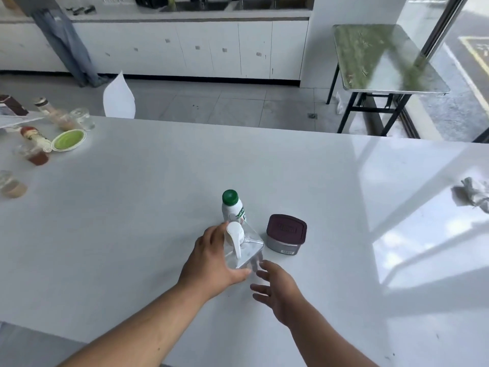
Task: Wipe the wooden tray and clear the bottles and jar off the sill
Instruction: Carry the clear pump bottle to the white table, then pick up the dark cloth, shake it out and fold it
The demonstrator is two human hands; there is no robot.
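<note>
A clear square pump bottle (247,250) with a white pump head stands on the white counter (148,197). My left hand (211,258) is wrapped around its left side. My right hand (275,290) hovers just in front of it, fingers spread, holding nothing. Right behind the pump bottle stands a white bottle with a green cap (232,207). To its right sits a grey jar with a dark maroon lid (286,233). No wooden tray is in view.
A crumpled grey cloth (473,194) lies at the counter's right edge. At the far left are condiment bottles, small glasses (83,118) and a green lid (68,140). Beyond the counter stand a white chair (119,98) and a folding table (383,56).
</note>
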